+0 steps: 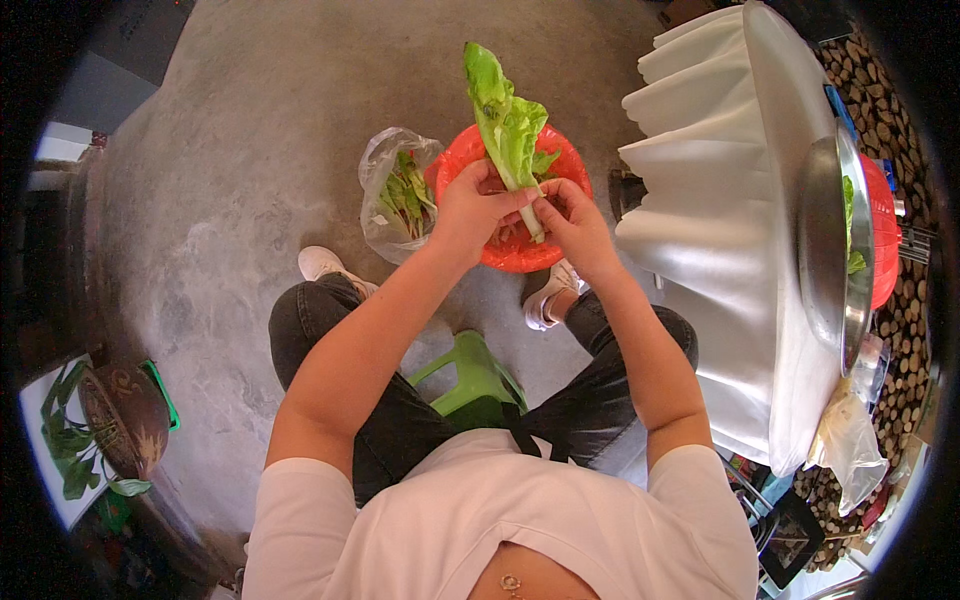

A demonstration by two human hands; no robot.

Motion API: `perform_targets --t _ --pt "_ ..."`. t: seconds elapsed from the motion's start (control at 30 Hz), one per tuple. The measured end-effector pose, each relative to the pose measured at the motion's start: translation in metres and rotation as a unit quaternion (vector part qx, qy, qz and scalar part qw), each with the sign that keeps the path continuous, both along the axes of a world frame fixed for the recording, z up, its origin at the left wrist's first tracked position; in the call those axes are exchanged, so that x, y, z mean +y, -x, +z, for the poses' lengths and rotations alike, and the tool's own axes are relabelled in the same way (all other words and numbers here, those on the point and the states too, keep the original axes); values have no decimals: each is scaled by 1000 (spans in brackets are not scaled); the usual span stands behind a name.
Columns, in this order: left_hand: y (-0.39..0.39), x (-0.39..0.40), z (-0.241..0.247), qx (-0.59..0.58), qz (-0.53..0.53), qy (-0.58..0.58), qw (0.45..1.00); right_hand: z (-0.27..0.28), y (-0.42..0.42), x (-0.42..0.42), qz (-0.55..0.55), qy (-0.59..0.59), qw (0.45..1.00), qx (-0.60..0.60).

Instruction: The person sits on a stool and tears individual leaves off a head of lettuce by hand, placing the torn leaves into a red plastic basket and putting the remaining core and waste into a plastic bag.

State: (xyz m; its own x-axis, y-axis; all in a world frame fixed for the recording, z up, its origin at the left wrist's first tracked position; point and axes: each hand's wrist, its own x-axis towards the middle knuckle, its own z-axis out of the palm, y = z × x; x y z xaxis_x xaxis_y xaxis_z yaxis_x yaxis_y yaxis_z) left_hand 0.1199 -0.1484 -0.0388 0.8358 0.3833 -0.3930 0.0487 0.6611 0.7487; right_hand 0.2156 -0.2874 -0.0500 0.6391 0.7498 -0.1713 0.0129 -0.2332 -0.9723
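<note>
My left hand (487,199) grips a long green lettuce leaf (510,135) by its pale stem, with the leafy end pointing away from me. At the edge of the same leaf, near the stem, the fingertips of my right hand (566,214) pinch. Both hands are above a bin lined with a red plastic bag (525,259), in which some green scraps (546,161) show past the leaf. Left of the bin, a clear plastic bag (375,161) on the floor holds leafy greens with reddish stems (405,195).
A green plastic stool (472,367) is beneath me. At the right is a table with a pale draped cloth (697,165), bearing a large metal basin (821,247) and a red basket (885,232). A potted plant (124,412) stands at lower left on the concrete floor (225,187).
</note>
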Motion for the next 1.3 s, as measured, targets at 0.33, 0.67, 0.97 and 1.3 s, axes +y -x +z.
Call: perform_targets --t 0.33,0.67,0.97,1.3 --pt "2 1 -15 29 -5 -262 965 2 5 10 -63 28 989 -133" --pt "6 -9 -3 57 -45 -395 916 19 -8 22 -129 -44 989 -62" --pt "2 0 -17 -15 17 66 998 17 -11 19 -181 -50 982 -20" --pt "0 32 -20 -60 160 144 975 2 -35 0 -225 -43 973 32"
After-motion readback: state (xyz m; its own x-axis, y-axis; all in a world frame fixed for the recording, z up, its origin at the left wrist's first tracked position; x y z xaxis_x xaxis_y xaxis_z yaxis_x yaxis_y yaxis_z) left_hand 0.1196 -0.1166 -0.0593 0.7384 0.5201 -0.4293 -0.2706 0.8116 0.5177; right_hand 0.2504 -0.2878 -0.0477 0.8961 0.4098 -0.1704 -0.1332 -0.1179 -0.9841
